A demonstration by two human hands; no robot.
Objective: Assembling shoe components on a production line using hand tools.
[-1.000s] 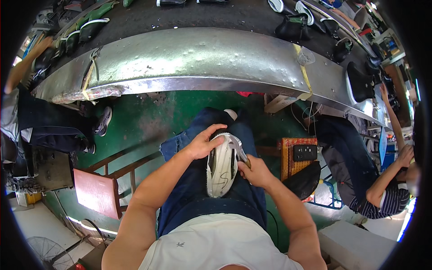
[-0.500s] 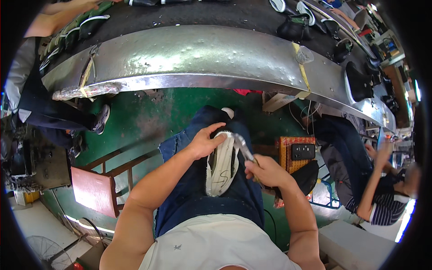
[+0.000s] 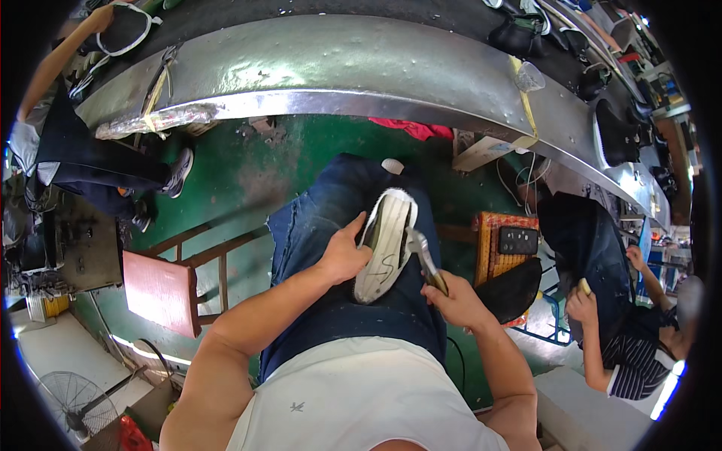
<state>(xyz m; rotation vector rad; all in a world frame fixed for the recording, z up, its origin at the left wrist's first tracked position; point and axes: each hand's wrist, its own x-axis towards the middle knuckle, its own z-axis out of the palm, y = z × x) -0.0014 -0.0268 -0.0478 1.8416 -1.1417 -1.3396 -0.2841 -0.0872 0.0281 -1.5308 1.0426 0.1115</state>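
Observation:
A shoe upper on its last [image 3: 385, 252], pale sole side up with a dark scrawled mark, lies across my lap, its far end tilted slightly right. My left hand [image 3: 347, 252] grips its left side, thumb against the edge of the underside and index finger stretched along the side. In my right hand [image 3: 453, 299] is a metal tool that looks like pincers [image 3: 423, 254], silver at the head and brassy at the handle. Its head is at the shoe's right edge. Whether the jaws are closed on the material is too small to tell.
A metal-edged conveyor bench [image 3: 338, 64] carrying shoes curves across the far side. At left stands a reddish stool [image 3: 159, 292]; at right, a phone [image 3: 519, 240] lies on a woven seat [image 3: 489, 259]. A co-worker [image 3: 632, 338] sits at right, another person [image 3: 98, 169] stands at left.
My left hand has slid from the shoe's far end to its left side. The pincers have gone from the far end to the right edge. The shoe leans more to the right.

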